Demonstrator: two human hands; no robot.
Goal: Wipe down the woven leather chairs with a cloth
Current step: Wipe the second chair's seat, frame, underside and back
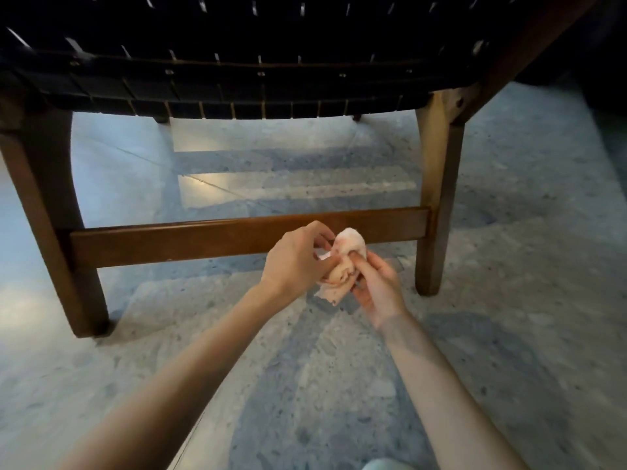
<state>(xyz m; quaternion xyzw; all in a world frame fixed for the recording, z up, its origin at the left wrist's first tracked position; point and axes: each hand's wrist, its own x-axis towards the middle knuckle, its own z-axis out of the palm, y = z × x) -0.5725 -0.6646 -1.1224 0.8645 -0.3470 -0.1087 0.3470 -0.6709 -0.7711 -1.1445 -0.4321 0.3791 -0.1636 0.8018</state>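
Cloth (pixel 349 244): a small, pale pink-cream cloth, crumpled into a wad with a loose corner hanging below; held in the air between both hands, just in front of the chair's lower rail, and whether it touches the wood cannot be told.
Left hand (pixel 294 262): its back faces the camera, fingers curled, pinching the cloth's left side between thumb and fingertips.
Right hand (pixel 377 290): turned palm-up below and to the right of the wad, thumb pressed into the folds, fingers curled underneath and gripping it.
Hands together: close beside each other, with only the cloth between them.
Chair (pixel 441 106): a brown wooden frame seen from low down at the front, filling the upper half of the view.
Woven seat (pixel 237 79): black leather straps interlaced, with thin light gaps showing through and small metal studs along the front edge.
Front rail (pixel 176 239): a flat, glossy wooden stretcher running level between the two front legs, just behind the hands.
Front legs (pixel 51 215): both stand on the floor, one at each side of the view.
Floor (pixel 339 385): speckled blue-grey stone, with bright bands of light under the seat.
Bottom edge: a pale rounded shape (pixel 383 464), too cropped to identify.
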